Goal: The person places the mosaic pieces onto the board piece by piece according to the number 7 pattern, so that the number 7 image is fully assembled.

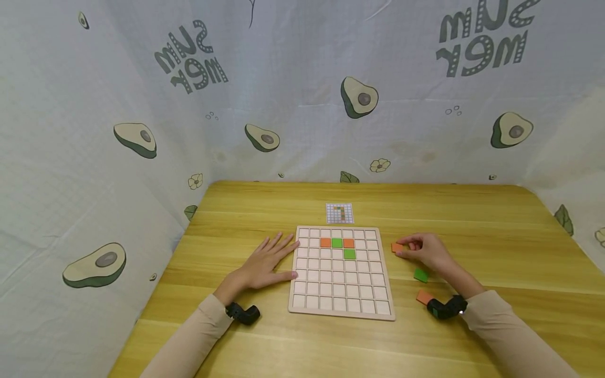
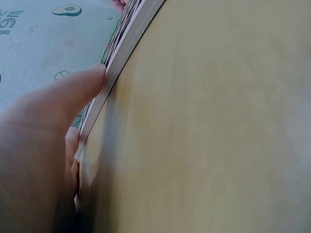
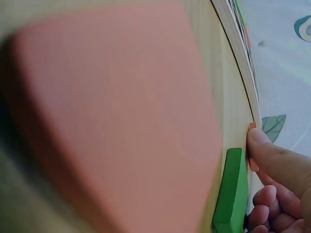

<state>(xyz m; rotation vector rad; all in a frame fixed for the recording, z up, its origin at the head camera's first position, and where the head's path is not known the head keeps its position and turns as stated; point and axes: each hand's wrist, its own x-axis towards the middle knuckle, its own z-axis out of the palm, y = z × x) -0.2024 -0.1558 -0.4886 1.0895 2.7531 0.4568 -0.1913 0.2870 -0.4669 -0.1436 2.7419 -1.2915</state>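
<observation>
My right hand pinches an orange square tile between thumb and fingertips, just right of the wooden grid board. In the right wrist view a thin edge of that tile shows at the thumb tip. My left hand lies with fingers spread, its thumb and a fingertip at the board's left edge. The board's second row from the top bears an orange tile, a green tile and another orange tile. Below the last sits a second green tile.
A loose green tile and a loose orange tile lie on the wooden table by my right wrist. Behind the board is a small card printed with a coloured grid. An avocado-print cloth hangs behind the table.
</observation>
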